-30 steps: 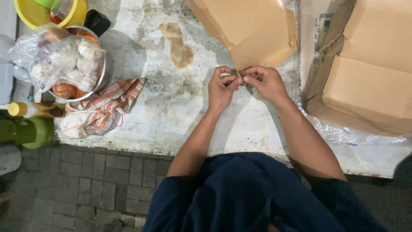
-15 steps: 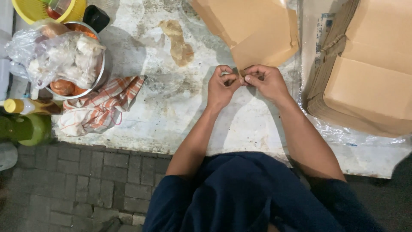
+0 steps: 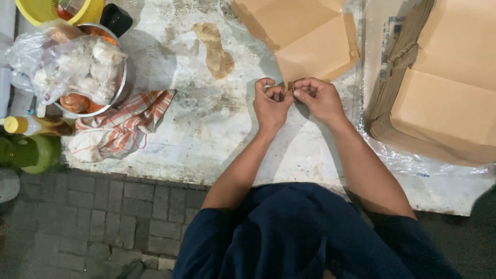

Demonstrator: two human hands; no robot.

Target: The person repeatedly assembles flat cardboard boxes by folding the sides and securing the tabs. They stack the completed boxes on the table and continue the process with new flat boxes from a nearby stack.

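A street food stall: worn counter (image 3: 206,134) over paving bricks, stacked brown wrapping paper (image 3: 444,98), sauce bottle (image 3: 20,125).

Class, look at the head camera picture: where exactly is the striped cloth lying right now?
The striped cloth lies crumpled on the left part of the worn tabletop, just below the metal bowl and well left of the left hand.

Compared with a second ago, the two hands, left hand (image 3: 271,103) and right hand (image 3: 318,97), sit a touch higher on the desk, closer to the folded brown paper sheet (image 3: 310,39). The small brown strip (image 3: 290,86) pinched between their fingertips now stands more upright.
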